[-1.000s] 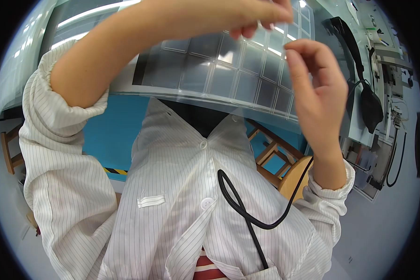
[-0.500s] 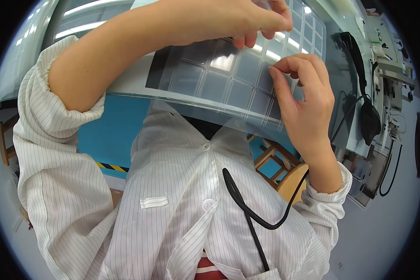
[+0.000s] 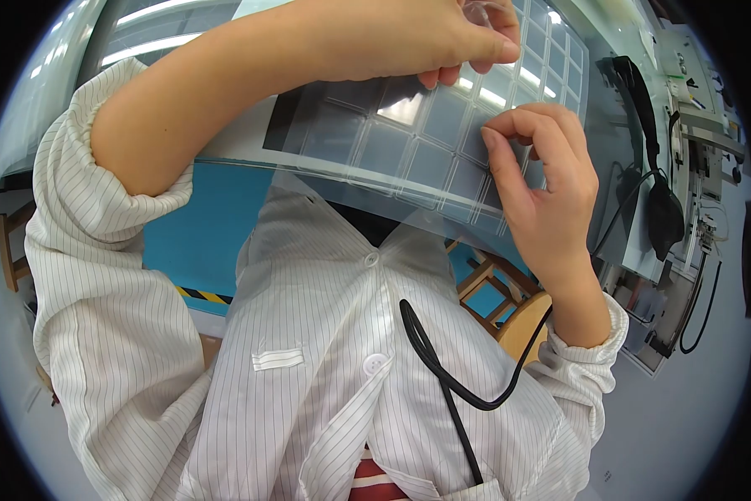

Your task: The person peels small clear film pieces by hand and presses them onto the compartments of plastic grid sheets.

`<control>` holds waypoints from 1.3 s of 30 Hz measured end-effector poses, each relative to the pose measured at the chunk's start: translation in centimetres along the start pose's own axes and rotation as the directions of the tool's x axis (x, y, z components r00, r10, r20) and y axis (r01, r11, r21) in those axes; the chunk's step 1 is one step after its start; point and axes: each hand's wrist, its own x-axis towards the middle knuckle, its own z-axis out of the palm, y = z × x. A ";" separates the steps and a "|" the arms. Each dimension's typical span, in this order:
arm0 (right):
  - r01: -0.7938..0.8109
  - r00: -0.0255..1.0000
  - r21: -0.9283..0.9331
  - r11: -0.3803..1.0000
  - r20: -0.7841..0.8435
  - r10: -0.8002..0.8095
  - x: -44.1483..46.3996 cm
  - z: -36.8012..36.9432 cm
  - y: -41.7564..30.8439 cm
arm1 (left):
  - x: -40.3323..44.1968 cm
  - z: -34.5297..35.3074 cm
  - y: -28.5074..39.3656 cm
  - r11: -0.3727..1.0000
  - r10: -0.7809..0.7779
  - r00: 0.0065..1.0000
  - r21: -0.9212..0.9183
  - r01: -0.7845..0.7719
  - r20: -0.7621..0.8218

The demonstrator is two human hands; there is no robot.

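A clear plastic sheet with a grid of square pockets [image 3: 384, 150] lies on the glass-topped table, bright lamp reflections across it. My left hand [image 3: 455, 42] reaches in from the left over the far part of the grid. Its fingers are bent and closed around a small clear plastic piece [image 3: 482, 12], only partly visible at the top edge. Nearer to me, my right hand [image 3: 551, 167] is over the right side of the grid, thumb and index finger pinched together. What sits between those fingertips, if anything, is too small to make out.
A black strap with a dark pouch-like end [image 3: 664, 217] hangs at the table's right edge. A black cable [image 3: 451, 388] loops across my striped coat. Below the table stands a wooden stool [image 3: 522, 326]. Metal equipment [image 3: 705, 142] lines the far right.
Both hands have shifted only slightly. A clear plastic piece shows more plainly at the left fingers. The right thumb and index finger stay pinched.
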 end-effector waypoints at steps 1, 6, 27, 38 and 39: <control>-0.001 1.000 0.002 1.000 0.001 0.001 0.1 0.0 0.0 | 0.0 0.0 -0.1 1.000 -0.002 1.000 0.000 0.002 0.000; 0.097 0.991 -0.106 0.990 -0.084 -0.106 0.2 0.3 0.1 | -0.1 -0.1 0.4 1.000 -0.012 1.000 0.017 0.012 0.010; -0.218 0.961 0.439 0.872 -0.059 0.270 0.5 -0.3 -1.1 | -0.8 -1.1 -0.8 0.995 -0.021 0.978 -0.086 0.040 0.208; 0.102 0.994 0.003 0.995 0.040 -0.102 -1.1 0.8 -2.0 | -0.3 -1.6 -1.3 0.993 -0.092 0.995 -0.070 0.090 -0.028; 0.105 0.994 0.008 0.994 0.042 -0.105 -1.2 0.8 -2.2 | -0.4 -1.7 -1.3 0.993 -0.104 0.994 -0.065 0.102 -0.029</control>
